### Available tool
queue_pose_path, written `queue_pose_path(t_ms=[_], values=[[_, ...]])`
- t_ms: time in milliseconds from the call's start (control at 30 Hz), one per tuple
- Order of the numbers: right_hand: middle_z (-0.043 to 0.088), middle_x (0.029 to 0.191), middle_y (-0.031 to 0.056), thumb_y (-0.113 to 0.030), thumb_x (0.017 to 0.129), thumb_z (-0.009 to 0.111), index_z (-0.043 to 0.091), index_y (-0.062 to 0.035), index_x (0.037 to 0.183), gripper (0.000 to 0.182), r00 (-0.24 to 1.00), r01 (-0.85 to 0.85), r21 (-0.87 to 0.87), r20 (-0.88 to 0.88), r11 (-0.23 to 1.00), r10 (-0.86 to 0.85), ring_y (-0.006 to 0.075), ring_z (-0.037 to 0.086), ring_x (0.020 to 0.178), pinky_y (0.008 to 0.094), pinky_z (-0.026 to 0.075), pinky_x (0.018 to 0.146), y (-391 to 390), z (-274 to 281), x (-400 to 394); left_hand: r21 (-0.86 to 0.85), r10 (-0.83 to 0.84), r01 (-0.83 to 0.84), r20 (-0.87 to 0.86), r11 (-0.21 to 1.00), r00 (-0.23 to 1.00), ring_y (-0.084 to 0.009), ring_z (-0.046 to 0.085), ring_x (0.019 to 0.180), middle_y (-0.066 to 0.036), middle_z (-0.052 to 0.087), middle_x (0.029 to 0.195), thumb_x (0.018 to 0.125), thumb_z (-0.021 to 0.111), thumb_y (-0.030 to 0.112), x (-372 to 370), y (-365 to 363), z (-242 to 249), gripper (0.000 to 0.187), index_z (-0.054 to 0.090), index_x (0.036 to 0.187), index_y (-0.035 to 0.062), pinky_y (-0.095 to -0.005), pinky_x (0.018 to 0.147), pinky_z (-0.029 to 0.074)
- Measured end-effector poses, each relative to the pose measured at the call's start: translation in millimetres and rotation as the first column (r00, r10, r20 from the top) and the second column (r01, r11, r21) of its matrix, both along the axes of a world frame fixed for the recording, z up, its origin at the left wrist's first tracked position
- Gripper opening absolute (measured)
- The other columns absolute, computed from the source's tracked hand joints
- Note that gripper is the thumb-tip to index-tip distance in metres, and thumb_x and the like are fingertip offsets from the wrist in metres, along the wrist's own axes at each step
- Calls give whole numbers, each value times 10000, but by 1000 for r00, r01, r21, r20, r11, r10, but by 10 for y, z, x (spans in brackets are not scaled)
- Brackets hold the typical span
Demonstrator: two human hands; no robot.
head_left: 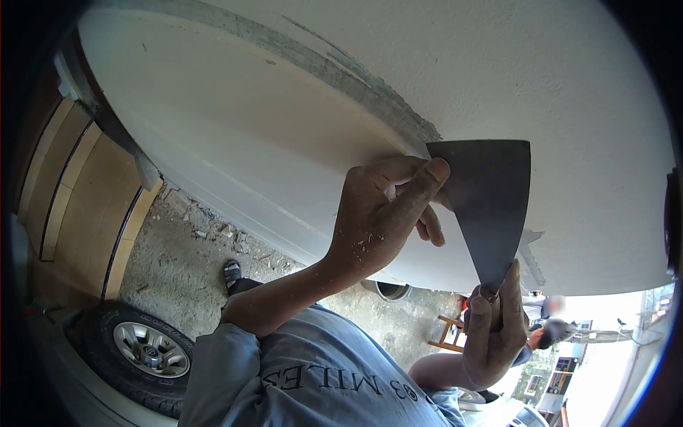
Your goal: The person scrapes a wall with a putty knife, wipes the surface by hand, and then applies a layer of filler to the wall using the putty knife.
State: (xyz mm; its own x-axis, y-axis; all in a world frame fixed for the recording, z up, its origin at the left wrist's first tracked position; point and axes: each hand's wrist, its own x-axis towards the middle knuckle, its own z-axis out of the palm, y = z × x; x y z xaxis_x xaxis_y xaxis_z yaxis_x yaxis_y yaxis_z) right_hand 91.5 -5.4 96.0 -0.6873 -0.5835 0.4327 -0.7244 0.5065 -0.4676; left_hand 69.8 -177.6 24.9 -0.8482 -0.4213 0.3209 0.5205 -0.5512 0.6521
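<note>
The scraper blade is held flat against the white wall, its wide edge up beside a grey rough strip. It looks thin, stiff and light, with sharp edges, so the narrow end is the safe place to hold. The left hand pinches the wide top corner of the blade with thumb and fingers. The right hand is closed on the narrow lower end. Below the blade, a car wheel and perhaps a chair stand apart.

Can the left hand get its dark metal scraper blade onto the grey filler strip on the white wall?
Probably yes: the left hand already pinches the dark metal scraper blade beside the grey filler strip, nothing between.
</note>
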Motion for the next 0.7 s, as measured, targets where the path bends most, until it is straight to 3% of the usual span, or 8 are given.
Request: queue_pose_path(t_ms=[167,333,467,567,700], values=[[523,578,123,-16,753,533,438,37,1155,417,997,-28,-17,-66,999,27,129,499,492,228,378,449,-42,-44,-9,1,25,-25,11,1000,1000,-163,582,446,-128,568,585,832,488,338,20,4,13,419,548,729,-64,-225,372,455],[526,595,118,-16,750,543,467,14,1139,398,998,-1,-128,58,992,9,112,499,495,221,372,443,19,-132,-38,-2,51,-51,0,999,999,-169,583,445,-137,562,589,833,484,341,19,13,-14,410,540,764,-59,-229,367,455],[532,614,122,22,730,534,477,0,1138,413,999,40,-18,-18,999,-40,122,508,519,227,374,446,-209,-108,-2,47,126,-124,-29,991,992,-170,584,448,-135,562,591,836,481,335,6,-45,-46,399,534,785,-57,-226,357,443],[529,608,118,50,698,537,483,1,1131,439,999,21,-159,47,987,-14,120,492,505,238,362,431,-72,-176,-20,-30,74,-72,69,997,995,-169,583,445,-108,546,570,839,481,322,58,-3,18,382,533,788,-53,-220,355,434],[533,614,122,38,697,544,497,29,1099,405,999,-54,-114,-2,992,54,122,490,486,248,370,428,-346,-196,-67,158,176,-169,-30,973,984,-152,570,433,-92,541,559,842,485,298,41,3,-18,341,531,757,-29,-210,366,430]])
